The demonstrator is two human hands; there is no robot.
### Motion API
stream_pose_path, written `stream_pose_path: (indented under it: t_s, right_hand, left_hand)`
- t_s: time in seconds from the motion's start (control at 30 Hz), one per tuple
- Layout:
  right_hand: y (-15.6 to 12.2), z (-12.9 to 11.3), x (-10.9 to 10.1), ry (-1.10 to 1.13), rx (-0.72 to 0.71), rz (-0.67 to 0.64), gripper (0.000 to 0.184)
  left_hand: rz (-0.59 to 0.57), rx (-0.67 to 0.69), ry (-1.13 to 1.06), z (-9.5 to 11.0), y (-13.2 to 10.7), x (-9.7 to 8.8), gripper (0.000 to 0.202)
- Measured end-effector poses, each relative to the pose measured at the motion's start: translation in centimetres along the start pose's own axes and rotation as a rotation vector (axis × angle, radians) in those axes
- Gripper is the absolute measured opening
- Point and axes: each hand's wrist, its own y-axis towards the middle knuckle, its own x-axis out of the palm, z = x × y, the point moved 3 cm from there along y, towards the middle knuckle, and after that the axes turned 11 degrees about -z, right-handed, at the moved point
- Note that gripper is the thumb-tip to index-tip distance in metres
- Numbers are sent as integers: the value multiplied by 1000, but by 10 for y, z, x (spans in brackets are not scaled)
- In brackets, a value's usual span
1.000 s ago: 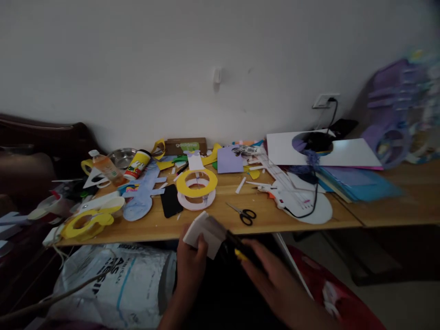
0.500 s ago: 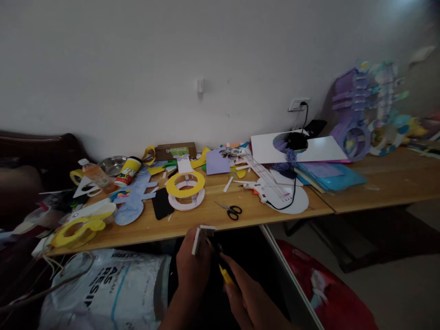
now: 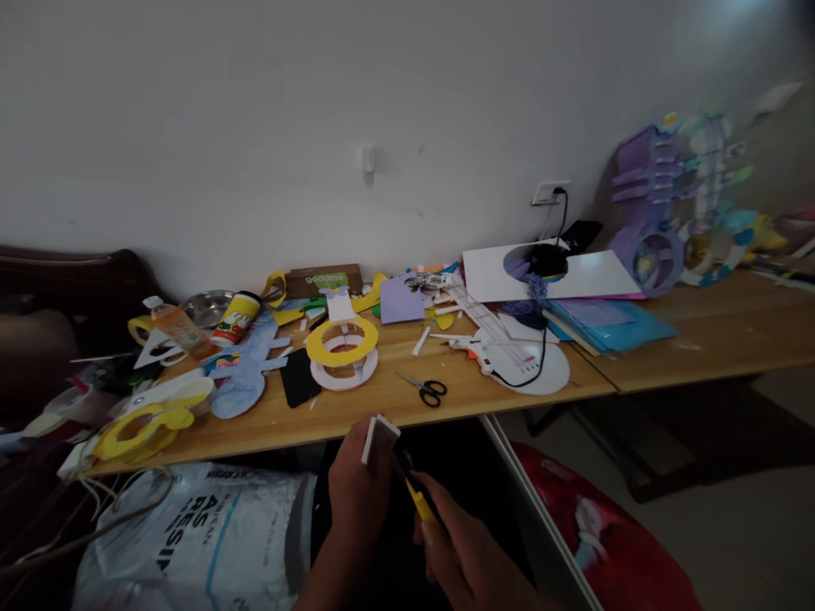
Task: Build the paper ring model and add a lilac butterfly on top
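In front of the table edge, my left hand [image 3: 360, 484] is closed around a small white angled piece of foam board [image 3: 382, 434], two of its edges showing above the fingers. My right hand [image 3: 455, 539] grips a yellow and black utility knife [image 3: 420, 499], its front end up against the white piece. How far the blade touches the board is too dark to tell. Just beyond, on the table, lie black-handled scissors [image 3: 431, 391]. A yellow ring [image 3: 317, 341] stands over a white ring, left of the scissors.
A white glue gun [image 3: 479, 348] with a black cable rests on a white rounded cutout. On the left are a drink bottle [image 3: 182, 327], a patterned cup [image 3: 237, 318] and a blue cutout [image 3: 242, 382]. A white sack [image 3: 197, 535] and a red bag [image 3: 611, 526] lie below.
The white piece has turned in my left hand, showing more of its inner face. My right hand and the knife have shifted slightly. The table things stay put.
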Motion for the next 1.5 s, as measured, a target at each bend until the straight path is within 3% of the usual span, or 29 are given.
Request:
stream_pose_path:
  t_s: [0.2,0.37,0.5,0.6,0.73,0.87,0.97,1.1,1.2,1.5]
  right_hand:
    - [9,-4,-2,26,66,-8,53]
    - [37,-4,-18,-106,253,56,54]
    - [64,-3,-35,-121,271,115,49]
    - [74,3,-40,26,297,121,45]
    - [77,15,-38,438,308,92,47]
    - [75,19,-37,502,231,129,37]
    - [72,21,-34,365,275,135,35]
    - [74,26,-34,-163,235,302,39]
    - [79,31,-30,-405,154,351,44]
    - [85,31,-27,-509,132,318,45]
  left_hand:
    - [-34,4,-1,-3,14,10,28]
    - [-2,54,-77,-28,54,38,31]
    - [47,7,-112,-51,81,63,40]
    - [73,-37,-121,-63,89,74,40]
    - [91,-52,-126,-70,91,78,38]
    - [112,-72,-113,-71,91,77,38]
    - [113,-82,-97,-69,91,76,39]
    - [99,-90,-69,-64,88,75,39]
    - [83,-99,-52,-61,86,75,40]
    - [49,-94,-56,-58,86,76,36]
